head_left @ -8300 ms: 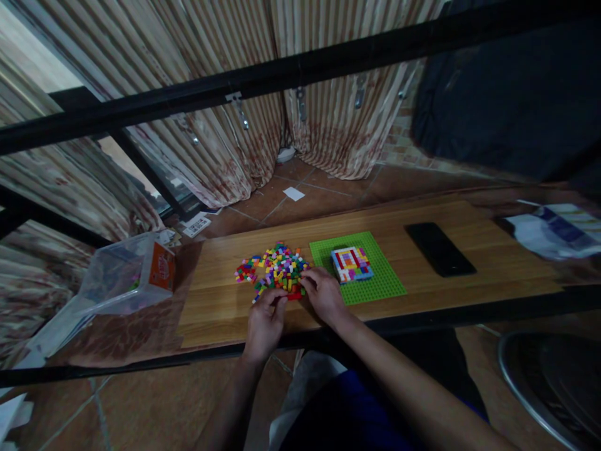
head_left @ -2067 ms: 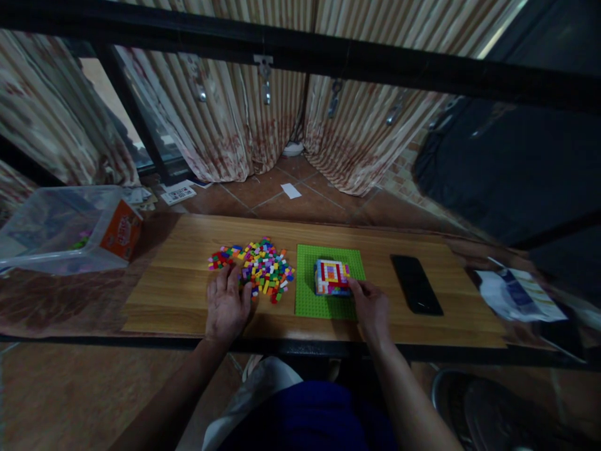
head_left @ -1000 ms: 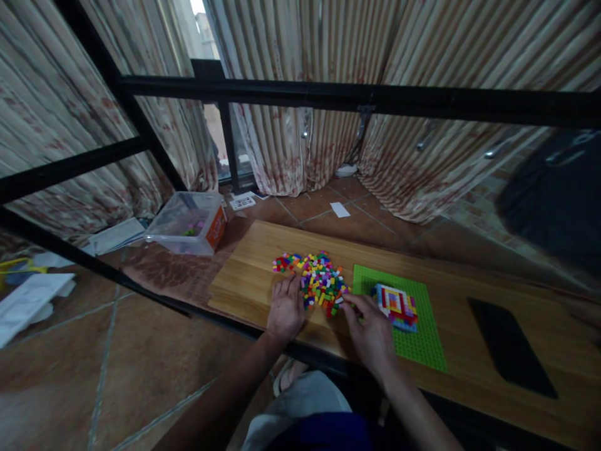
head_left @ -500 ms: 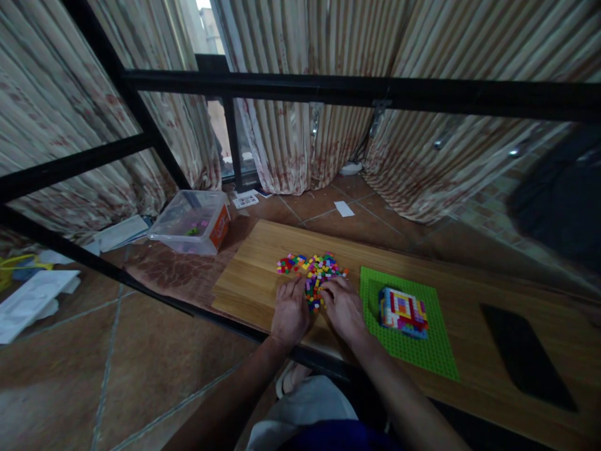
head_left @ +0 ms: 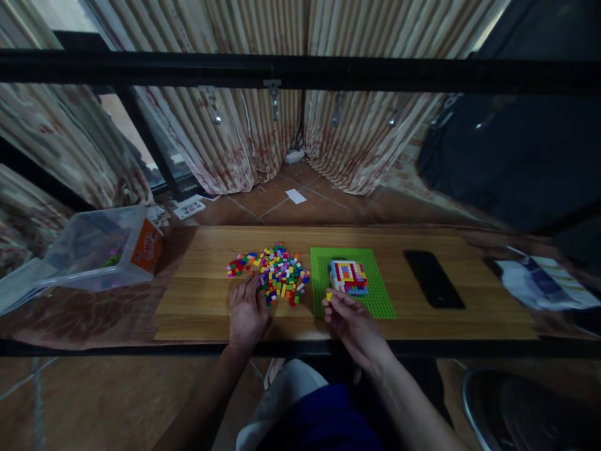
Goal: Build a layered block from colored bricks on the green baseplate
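Bricks [head_left: 277, 275] lie heaped on the counter [head_left: 197, 307], left hand [head_left: 247, 313] resting flat beside them. Right hand [head_left: 350, 319] has left the heap, pinching a yellow brick [head_left: 329, 295] (tiny) over the green baseplate [head_left: 375, 300].

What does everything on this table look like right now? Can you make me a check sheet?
Surface: wooden board on a dark-framed table.
Job's things: pile of small coloured bricks; green baseplate to its right carrying a square brick build; a small yellow brick at the right fingertips.
Clutter: black phone lying flat on the board; clear plastic box off the board's left end; papers at far right.
Grippers: left hand rests flat by the pile; right hand pinches the yellow brick at the baseplate's near edge.
Cables: nothing seen.
Surroundings: striped curtains, tiled floor, black bar across the view.
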A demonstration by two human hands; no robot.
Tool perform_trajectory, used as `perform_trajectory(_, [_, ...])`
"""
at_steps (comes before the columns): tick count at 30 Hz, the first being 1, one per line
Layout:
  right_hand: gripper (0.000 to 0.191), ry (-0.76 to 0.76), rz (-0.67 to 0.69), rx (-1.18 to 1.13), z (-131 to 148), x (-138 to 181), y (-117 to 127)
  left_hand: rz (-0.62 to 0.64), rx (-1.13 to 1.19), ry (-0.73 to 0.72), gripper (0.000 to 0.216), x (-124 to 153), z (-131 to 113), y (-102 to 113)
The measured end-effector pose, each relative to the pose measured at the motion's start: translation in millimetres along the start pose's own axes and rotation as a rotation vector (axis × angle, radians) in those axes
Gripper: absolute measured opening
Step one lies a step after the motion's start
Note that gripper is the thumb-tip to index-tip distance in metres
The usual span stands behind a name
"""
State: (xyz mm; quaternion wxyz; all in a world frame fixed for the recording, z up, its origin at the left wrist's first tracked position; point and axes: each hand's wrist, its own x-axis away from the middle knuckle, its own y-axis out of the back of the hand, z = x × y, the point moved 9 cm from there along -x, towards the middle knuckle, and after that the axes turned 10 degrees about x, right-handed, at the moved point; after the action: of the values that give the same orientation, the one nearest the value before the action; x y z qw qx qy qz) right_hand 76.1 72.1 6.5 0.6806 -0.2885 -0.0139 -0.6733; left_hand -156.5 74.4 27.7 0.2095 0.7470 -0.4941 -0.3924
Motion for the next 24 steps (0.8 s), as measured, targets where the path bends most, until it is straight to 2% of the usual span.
perform_trajectory(5, [0.030,-0.033,0.006,-0.085,1,3,8,-0.005,-0.004,-0.025,0.041,-1,1,-1])
perform_trajectory(13, [0.031,0.015,-0.081,-0.096,6,0,33,-0.029,0.004,-0.074,0.038,-3,-2,1])
perform_trajectory(21, [0.031,0.166,-0.273,0.045,15,1,67,-0.027,-0.031,-0.087,0.039,-4,-4,2])
perform_trajectory(24, [0.030,0.202,-0.303,0.084,19,1,79,-0.020,-0.032,-0.080,0.039,-4,-3,1])
